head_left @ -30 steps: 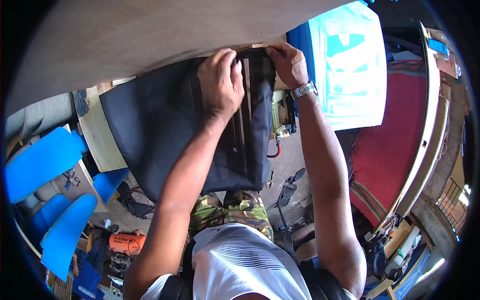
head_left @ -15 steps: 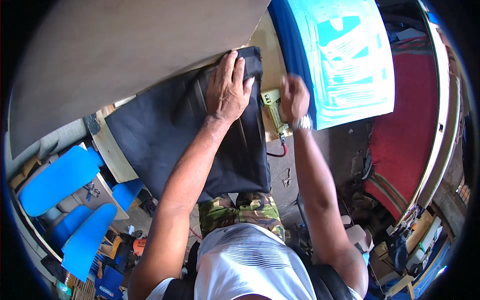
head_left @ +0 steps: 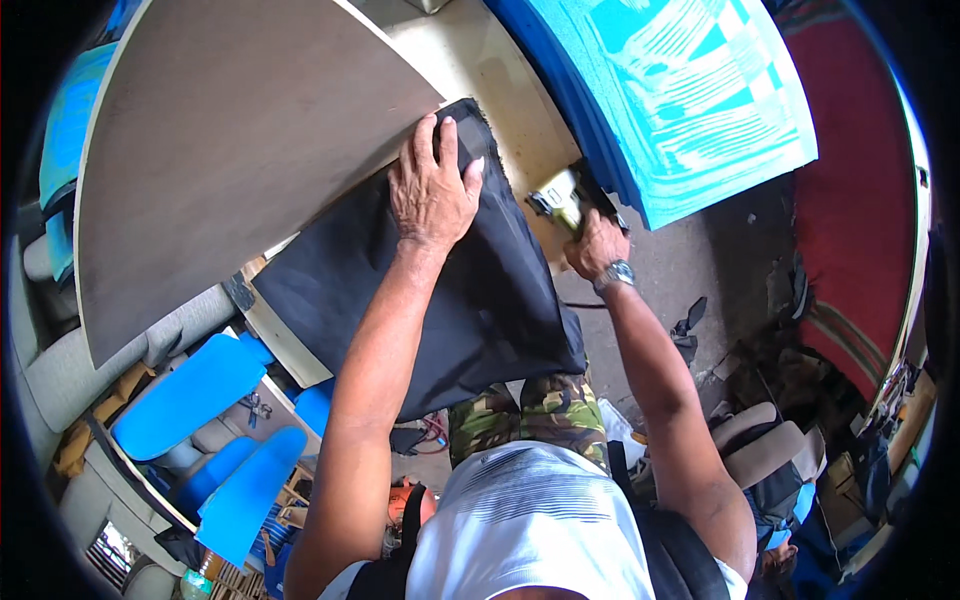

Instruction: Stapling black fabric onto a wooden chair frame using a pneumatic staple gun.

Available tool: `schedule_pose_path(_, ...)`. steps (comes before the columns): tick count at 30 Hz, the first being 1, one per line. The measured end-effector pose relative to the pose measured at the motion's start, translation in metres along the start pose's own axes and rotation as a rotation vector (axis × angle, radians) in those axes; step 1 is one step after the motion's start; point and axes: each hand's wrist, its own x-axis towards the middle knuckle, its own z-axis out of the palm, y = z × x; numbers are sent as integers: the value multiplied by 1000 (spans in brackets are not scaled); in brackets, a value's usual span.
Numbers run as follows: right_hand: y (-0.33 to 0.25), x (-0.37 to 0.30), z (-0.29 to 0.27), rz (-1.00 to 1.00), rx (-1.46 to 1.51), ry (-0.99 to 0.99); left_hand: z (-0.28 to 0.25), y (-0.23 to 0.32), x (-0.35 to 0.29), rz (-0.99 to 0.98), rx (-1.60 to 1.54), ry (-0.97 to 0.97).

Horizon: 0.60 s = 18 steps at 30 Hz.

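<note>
My left hand [head_left: 434, 192] presses flat on a sheet of black fabric [head_left: 350, 285], fingers spread near its far corner, beside the edge of a large brown board [head_left: 250, 150]. The fabric drapes toward me over the near side of a pale wooden surface [head_left: 490, 70]. To the right, my right hand [head_left: 600, 245] is wrapped around a yellow-green pneumatic staple gun [head_left: 560, 195]. Its head points left, a short way from the fabric's right edge. A dark hose shows below that hand.
A thick stack of blue foam sheets [head_left: 700, 95] stands close beyond my right hand. Farther right is a red panel [head_left: 850, 200] with striped trim. At lower left lie blue foam pieces [head_left: 190, 395], scissors [head_left: 257, 408] and grey cushions. Clutter covers the floor at lower right.
My right hand has taken hold of the staple gun, which lay beside it, and turned its head leftward. My left hand stays on the fabric. The view has shifted.
</note>
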Motion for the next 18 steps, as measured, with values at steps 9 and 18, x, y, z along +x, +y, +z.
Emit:
schedule_pose_path(9, 19, -130, -138, 110, 987, -64, 3, -14, 2, 149, 54, 72)
schedule_pose_path(18, -96, -39, -177, -8, 1734, -295, -6, -11, -2, 155, 103, -43)
